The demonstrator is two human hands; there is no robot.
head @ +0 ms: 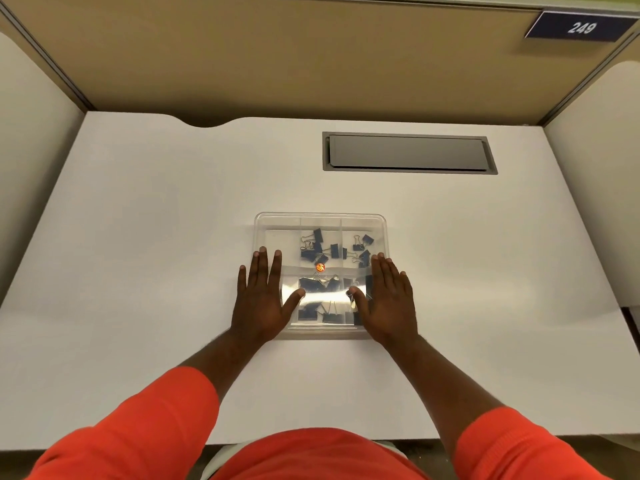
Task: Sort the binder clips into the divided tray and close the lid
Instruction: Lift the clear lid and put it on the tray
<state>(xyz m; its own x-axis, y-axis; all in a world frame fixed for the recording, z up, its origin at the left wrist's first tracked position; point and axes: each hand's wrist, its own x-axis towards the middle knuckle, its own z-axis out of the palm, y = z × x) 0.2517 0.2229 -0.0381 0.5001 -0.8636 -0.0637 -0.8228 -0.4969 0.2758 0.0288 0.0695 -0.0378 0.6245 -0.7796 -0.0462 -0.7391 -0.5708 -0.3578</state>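
The divided tray [320,220] sat near the middle of the white desk [138,220], with its clear lid [322,296] already laid over the compartments. Black binder clips [317,245] were visible through the plastic in several compartments; the far-left compartment appeared empty. A small orange spot [320,267] showed near the tray centre; its nature could not be determined. The left hand [261,296] lay flat on the lid's left edge, fingers extended and spread, gripping nothing, with the thumb angled inward across the lid. The right hand [389,299] mirrored it on the right edge, fingers likewise extended and flat. This symmetrical placement was judged to apply even downward pressure along both sides, so that the lid would seat without tilting. Whether the lid had fully latched could not be determined. No loose clips remained on the desk, so sorting appeared complete. A recessed grey cable hatch [408,152] lay well behind the tray, below a partition bearing a number plate [580,27].
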